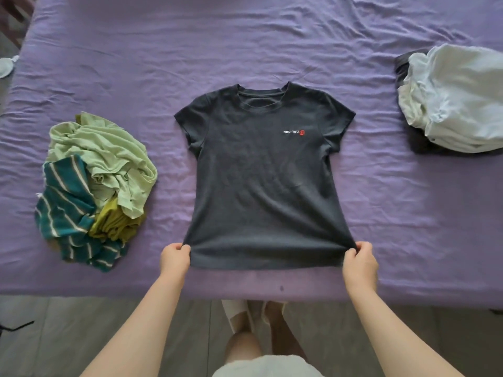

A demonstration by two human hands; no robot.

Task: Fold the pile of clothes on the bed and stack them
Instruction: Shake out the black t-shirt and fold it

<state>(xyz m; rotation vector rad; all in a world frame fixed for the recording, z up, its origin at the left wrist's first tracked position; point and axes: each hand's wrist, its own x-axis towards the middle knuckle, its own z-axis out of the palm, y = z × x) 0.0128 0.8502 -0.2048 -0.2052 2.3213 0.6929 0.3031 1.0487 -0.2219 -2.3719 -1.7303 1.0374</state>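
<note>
Bed (245,50): both hands' grip apparently pinches T-shirt (261,172) hem.

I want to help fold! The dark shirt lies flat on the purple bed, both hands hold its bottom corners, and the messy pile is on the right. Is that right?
Almost. The messy pile is on the left, as the head view shows. The rest holds: the dark shirt lies flat on the purple bed, and the left hand and right hand hold its bottom corners.

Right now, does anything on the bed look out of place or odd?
Nothing serious. The dark grey T-shirt lies flat and straight. Only the folded stack at the right looks untidy, its pale top garment rumpled.
</note>
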